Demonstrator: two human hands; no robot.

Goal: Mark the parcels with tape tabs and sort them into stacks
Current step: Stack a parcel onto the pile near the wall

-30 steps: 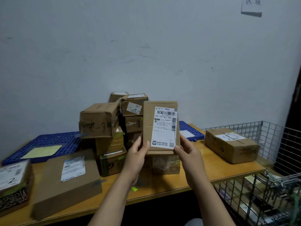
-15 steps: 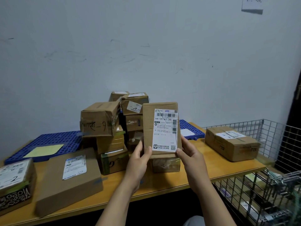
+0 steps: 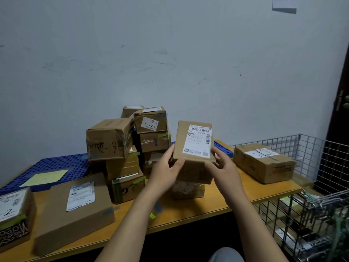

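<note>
Fingers of both hands curl round the parcel: the left hand pinches its lower left corner, thumb in front, and the right hand grips its lower right corner. Held in the air above the table, the parcel tilts a little, its white label facing the camera. It hangs just right of the stack and over a small box. Two tabs, blue and green, lie on the table by the left forearm. A flat box lies at left, a taped box at right.
</note>
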